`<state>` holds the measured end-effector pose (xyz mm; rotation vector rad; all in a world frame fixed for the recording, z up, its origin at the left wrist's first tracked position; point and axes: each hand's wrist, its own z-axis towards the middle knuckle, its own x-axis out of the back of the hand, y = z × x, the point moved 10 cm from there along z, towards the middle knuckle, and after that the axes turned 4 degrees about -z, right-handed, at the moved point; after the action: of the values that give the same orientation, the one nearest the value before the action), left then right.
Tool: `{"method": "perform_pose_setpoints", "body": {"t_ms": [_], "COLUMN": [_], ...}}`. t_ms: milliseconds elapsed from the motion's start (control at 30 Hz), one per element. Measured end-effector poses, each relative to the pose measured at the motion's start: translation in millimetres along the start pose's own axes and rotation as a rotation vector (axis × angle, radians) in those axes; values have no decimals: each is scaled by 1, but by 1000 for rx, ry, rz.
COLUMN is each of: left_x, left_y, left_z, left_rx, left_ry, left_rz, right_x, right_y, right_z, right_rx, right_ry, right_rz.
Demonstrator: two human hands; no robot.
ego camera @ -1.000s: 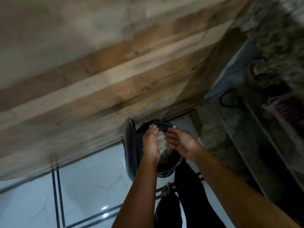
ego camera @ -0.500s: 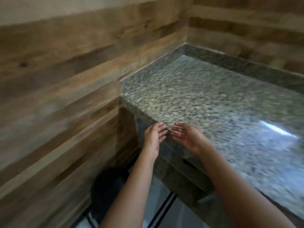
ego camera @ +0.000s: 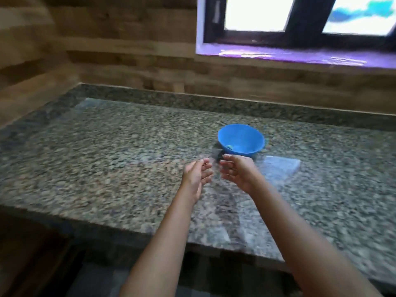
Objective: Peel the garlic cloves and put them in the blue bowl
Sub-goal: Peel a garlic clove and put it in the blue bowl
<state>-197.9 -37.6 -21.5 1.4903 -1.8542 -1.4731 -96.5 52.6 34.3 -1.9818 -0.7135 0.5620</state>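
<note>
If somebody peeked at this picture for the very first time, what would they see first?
Probably the bright blue bowl, sitting alone on the speckled stone counter, toward the back right. Just in front of it, the left hand and right hand hover close together, fingers relaxed, holding nothing. Behind, a glowing window shines over a purple sill at the top right.

Left hand (ego camera: 197, 175) and right hand (ego camera: 239, 172) face each other (fingers relaxed, empty).

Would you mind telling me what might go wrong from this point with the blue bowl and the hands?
1. The round blue plastic bowl sits just beyond both hands; a hasty reach might knock it.
2. The left hand and right hand appear empty, and no garlic is visible on the speckled granite counter.
</note>
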Motion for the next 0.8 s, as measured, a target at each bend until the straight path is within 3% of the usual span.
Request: {"method": "perform_pose_setpoints", "body": {"t_ms": [167, 433, 667, 800], "left_x": [-62, -76, -82, -87], "left_y": [-20, -15, -10, 9], "left_z": [-9, 18, 21, 16], "left_rx": [-3, -231, -340, -423], "left_ry": [-22, 16, -32, -26], "left_rz": [157, 1038, 1163, 984], "right_x": [82, 112, 109, 104], "right_y": [-1, 2, 2, 1], "right_z": [17, 36, 47, 49], "right_rx": [-33, -36, -34, -28], "right_ry": [83, 107, 116, 118], "right_rz": [-5, -13, 2, 23]}}
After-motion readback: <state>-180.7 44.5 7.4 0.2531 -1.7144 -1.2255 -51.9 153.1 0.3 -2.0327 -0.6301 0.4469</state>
